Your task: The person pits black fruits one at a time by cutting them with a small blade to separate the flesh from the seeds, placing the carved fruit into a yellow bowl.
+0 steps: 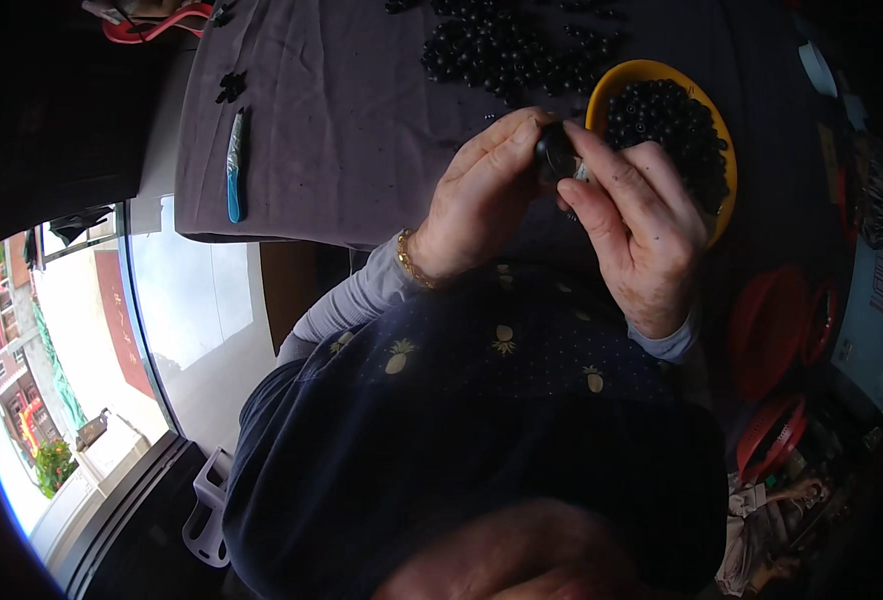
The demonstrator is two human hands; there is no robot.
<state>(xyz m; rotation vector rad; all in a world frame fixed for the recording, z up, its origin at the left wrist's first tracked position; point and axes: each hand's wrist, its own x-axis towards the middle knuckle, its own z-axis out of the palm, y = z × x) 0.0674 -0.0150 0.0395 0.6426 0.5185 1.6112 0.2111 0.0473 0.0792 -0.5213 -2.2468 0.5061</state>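
Observation:
Above the near edge of the cloth, my left hand (pixel 479 200) grips a small black round part (pixel 555 152) between its thumb and fingers. From the other side, my right hand (pixel 641 215) has thumb and index finger closed against the same part. A pale bit shows between the right fingertips, too small to name. Beyond my right hand stands a yellow bowl (pixel 729 165) filled with black round pieces (pixel 661 120). A large heap of similar black pieces (pixel 501 45) lies loose on the cloth past my hands.
A blue-handled tool (pixel 234 180) lies at the left of the dark tablecloth (pixel 331 150), near a small black cluster (pixel 231 87). A red-rimmed item (pixel 156 28) sits at the far left corner. Red baskets (pixel 769 435) stand at the right; a grey plastic stool (pixel 206 510) is at lower left.

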